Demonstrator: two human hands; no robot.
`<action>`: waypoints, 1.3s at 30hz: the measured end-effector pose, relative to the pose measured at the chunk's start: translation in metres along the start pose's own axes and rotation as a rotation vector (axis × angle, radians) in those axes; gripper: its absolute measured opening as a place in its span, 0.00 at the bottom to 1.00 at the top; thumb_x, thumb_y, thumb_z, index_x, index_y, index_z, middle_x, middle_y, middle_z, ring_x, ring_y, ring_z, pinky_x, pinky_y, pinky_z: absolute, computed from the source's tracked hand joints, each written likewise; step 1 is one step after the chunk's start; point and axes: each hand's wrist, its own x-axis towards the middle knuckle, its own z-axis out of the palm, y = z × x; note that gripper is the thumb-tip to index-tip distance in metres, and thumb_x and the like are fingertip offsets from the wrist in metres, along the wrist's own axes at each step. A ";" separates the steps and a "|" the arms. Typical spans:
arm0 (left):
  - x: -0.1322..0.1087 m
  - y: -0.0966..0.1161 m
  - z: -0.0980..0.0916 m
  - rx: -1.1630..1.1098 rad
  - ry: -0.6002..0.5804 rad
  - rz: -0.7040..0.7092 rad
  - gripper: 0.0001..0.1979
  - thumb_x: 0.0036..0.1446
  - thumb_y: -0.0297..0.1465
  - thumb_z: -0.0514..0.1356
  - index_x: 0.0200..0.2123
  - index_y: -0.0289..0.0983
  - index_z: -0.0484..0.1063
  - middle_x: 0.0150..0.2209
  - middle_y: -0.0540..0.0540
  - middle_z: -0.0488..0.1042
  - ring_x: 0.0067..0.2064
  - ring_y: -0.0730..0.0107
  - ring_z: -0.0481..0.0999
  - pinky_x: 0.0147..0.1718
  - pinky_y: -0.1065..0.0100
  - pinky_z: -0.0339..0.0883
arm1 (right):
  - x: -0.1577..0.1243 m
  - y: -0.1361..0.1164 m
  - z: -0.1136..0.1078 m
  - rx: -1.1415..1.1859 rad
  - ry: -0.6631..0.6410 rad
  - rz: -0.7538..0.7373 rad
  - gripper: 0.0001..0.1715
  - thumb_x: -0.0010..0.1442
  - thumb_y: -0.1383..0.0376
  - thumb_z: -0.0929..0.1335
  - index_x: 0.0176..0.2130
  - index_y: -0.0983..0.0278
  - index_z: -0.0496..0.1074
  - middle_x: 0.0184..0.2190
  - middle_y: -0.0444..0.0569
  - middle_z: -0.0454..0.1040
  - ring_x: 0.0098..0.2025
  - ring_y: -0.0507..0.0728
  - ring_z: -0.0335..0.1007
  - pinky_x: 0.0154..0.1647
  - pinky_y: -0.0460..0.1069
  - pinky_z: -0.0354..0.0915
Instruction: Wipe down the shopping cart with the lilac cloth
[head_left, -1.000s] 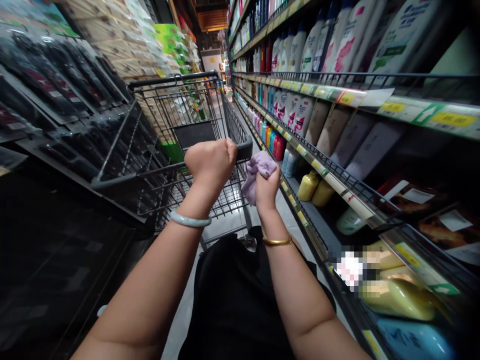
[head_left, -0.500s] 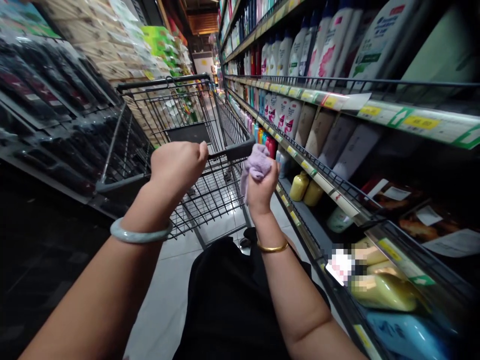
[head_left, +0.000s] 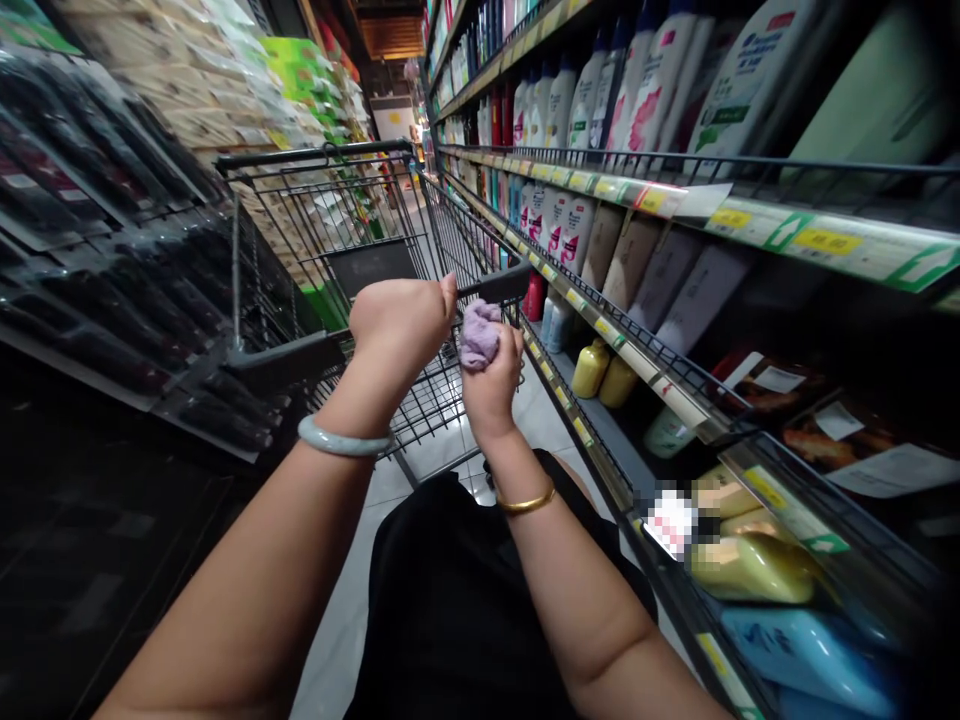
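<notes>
My left hand (head_left: 405,322) is closed over the middle of the dark handle (head_left: 499,284) of a wire shopping cart (head_left: 352,205); its fingertips are hidden on the far side. A pale bangle circles that wrist. My right hand (head_left: 491,392) is shut around a crumpled light-purple cloth (head_left: 479,335), which bulges out above the thumb side. This hand is just below the right part of the cart handle, near the left one, and wears a gold bracelet. Through the wire of the cart, the tiled floor shows.
Shelves (head_left: 600,188) of shampoo-like bottles run along the right, close to my right arm. Yellow-gold bottles (head_left: 750,568) and a blue bottle (head_left: 799,650) lie low there. Dark packaged goods (head_left: 135,300) hang on the left. The aisle stretches ahead beyond the cart.
The cart handle and my left hand have shifted right in view. My right hand with the cloth has moved left, so both hands are closer together.
</notes>
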 end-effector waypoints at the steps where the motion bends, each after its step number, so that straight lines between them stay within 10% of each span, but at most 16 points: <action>1: 0.002 0.004 -0.001 -0.003 -0.009 0.005 0.45 0.75 0.49 0.31 0.42 0.31 0.85 0.35 0.27 0.81 0.41 0.42 0.81 0.41 0.56 0.68 | 0.001 0.000 -0.001 0.013 -0.011 0.011 0.18 0.58 0.71 0.69 0.48 0.58 0.71 0.48 0.51 0.74 0.52 0.59 0.73 0.61 0.59 0.72; 8: 0.012 0.001 -0.019 -0.008 -0.116 0.042 0.36 0.76 0.46 0.40 0.40 0.32 0.84 0.40 0.27 0.82 0.47 0.40 0.82 0.45 0.54 0.70 | 0.042 0.034 -0.031 -0.093 0.240 0.236 0.20 0.55 0.71 0.68 0.48 0.61 0.70 0.48 0.52 0.73 0.53 0.60 0.72 0.66 0.63 0.69; 15: 0.011 -0.010 -0.015 0.081 -0.161 0.086 0.41 0.74 0.48 0.36 0.38 0.32 0.85 0.36 0.27 0.81 0.44 0.36 0.83 0.41 0.53 0.70 | 0.031 0.026 -0.015 -0.048 0.033 -0.032 0.18 0.57 0.71 0.69 0.48 0.58 0.71 0.49 0.52 0.74 0.54 0.60 0.74 0.65 0.60 0.71; 21: 0.012 -0.002 -0.014 0.064 -0.185 0.110 0.43 0.74 0.53 0.35 0.38 0.35 0.85 0.35 0.29 0.81 0.44 0.36 0.83 0.40 0.54 0.69 | 0.041 0.070 -0.030 -0.093 0.322 0.361 0.24 0.52 0.71 0.68 0.49 0.59 0.69 0.47 0.50 0.75 0.53 0.61 0.74 0.66 0.65 0.68; 28: 0.010 0.003 -0.011 0.055 -0.125 0.086 0.43 0.75 0.51 0.35 0.41 0.32 0.86 0.38 0.27 0.82 0.45 0.38 0.83 0.42 0.55 0.69 | 0.018 0.022 -0.010 -0.009 0.010 0.009 0.19 0.57 0.68 0.71 0.49 0.58 0.72 0.50 0.51 0.75 0.53 0.59 0.75 0.62 0.58 0.72; 35: 0.006 0.006 -0.006 0.061 -0.040 0.066 0.44 0.75 0.48 0.33 0.39 0.30 0.85 0.34 0.26 0.81 0.42 0.40 0.82 0.40 0.56 0.68 | 0.037 0.040 -0.035 -0.168 0.244 0.274 0.21 0.52 0.71 0.68 0.47 0.60 0.71 0.47 0.52 0.75 0.53 0.62 0.73 0.66 0.64 0.68; 39: 0.005 0.007 -0.004 0.058 -0.012 0.077 0.41 0.74 0.44 0.34 0.40 0.29 0.85 0.36 0.26 0.82 0.44 0.41 0.83 0.42 0.56 0.69 | 0.027 0.009 -0.026 -0.104 0.006 0.035 0.19 0.56 0.70 0.70 0.48 0.59 0.72 0.50 0.52 0.74 0.53 0.60 0.73 0.63 0.59 0.71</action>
